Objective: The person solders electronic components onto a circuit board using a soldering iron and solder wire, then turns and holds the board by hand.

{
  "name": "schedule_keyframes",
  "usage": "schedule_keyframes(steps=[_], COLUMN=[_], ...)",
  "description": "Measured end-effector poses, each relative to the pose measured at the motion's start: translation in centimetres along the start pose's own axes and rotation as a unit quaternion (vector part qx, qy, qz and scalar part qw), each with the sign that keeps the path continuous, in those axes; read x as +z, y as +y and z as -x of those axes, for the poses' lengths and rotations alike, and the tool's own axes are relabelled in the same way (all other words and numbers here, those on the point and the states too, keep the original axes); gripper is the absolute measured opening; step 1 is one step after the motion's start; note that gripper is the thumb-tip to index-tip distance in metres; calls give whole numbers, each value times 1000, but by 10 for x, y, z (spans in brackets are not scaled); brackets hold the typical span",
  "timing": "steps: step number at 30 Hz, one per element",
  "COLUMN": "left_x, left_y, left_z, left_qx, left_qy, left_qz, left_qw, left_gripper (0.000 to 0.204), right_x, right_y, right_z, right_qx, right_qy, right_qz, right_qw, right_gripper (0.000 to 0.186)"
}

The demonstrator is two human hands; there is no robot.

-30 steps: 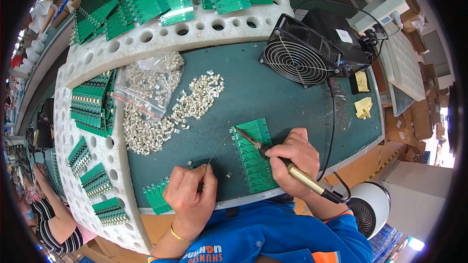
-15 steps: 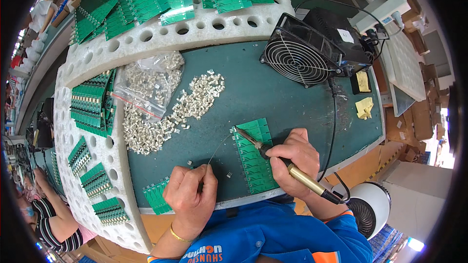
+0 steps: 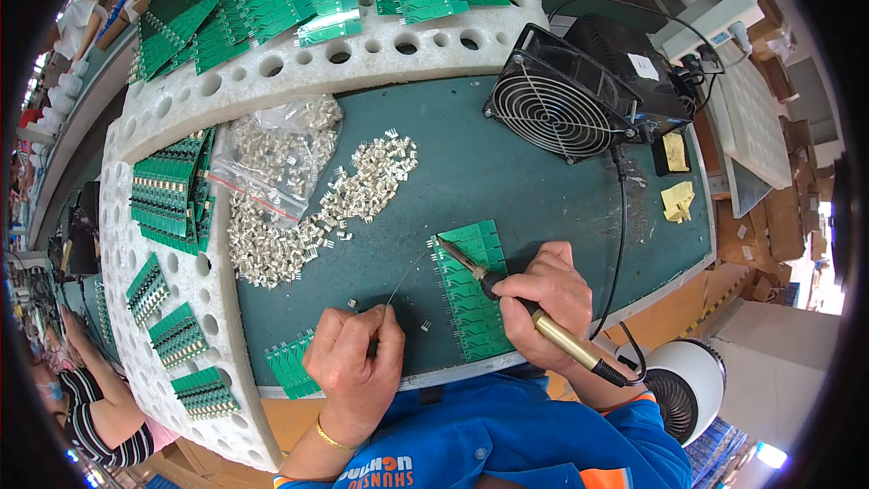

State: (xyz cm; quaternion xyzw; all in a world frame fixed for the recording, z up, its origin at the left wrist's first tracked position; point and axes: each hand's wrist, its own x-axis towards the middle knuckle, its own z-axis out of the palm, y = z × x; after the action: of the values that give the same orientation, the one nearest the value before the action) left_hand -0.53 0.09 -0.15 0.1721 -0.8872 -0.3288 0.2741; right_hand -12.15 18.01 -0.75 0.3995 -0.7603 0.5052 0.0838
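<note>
My right hand (image 3: pixel 552 301) is closed round a soldering iron (image 3: pixel 563 324) with a gold and black handle. Its tip meets the upper left corner of a green circuit board panel (image 3: pixel 474 299) lying on the bench mat. Pinched in my left hand (image 3: pixel 356 355) is a thin solder wire (image 3: pixel 405 277), whose far end runs up towards that same corner. Small white connectors line the panel's left edge near the tip. A second green board (image 3: pixel 290 368) lies partly under my left hand. Loose connectors (image 3: pixel 425 324) sit between the hands.
A heap of white connectors (image 3: pixel 272 240) and a plastic bag of them (image 3: pixel 281 149) lie left. White foam (image 3: pixel 398 50) with stacked green boards (image 3: pixel 262 0) borders the mat. A black fan (image 3: pixel 552 109) stands back right beside yellow sponges (image 3: pixel 676 201). A cable (image 3: pixel 621 235) crosses the right side.
Almost nothing differs. My right hand and the iron's handle have shifted very slightly, while the tip stays at the board's corner and my left hand keeps its place.
</note>
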Motion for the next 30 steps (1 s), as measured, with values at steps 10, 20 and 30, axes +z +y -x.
schedule_keyframes(steps=[10,20,30], left_x=[3,1,1], left_y=[-2,0,-1], left_z=[0,-1,0], left_qx=[3,1,-6], left_qy=[0,-8,-7], left_qz=[8,6,14], left_qw=[1000,1000,1000], left_gripper=[12,12,13], right_x=[1,0,-1], right_y=[0,-2,-5], right_z=[0,6,14], right_qx=[-4,-10,-23], right_qy=[2,-3,-36], right_qz=[8,13,49], right_qw=[1000,1000,998], right_gripper=[16,15,19])
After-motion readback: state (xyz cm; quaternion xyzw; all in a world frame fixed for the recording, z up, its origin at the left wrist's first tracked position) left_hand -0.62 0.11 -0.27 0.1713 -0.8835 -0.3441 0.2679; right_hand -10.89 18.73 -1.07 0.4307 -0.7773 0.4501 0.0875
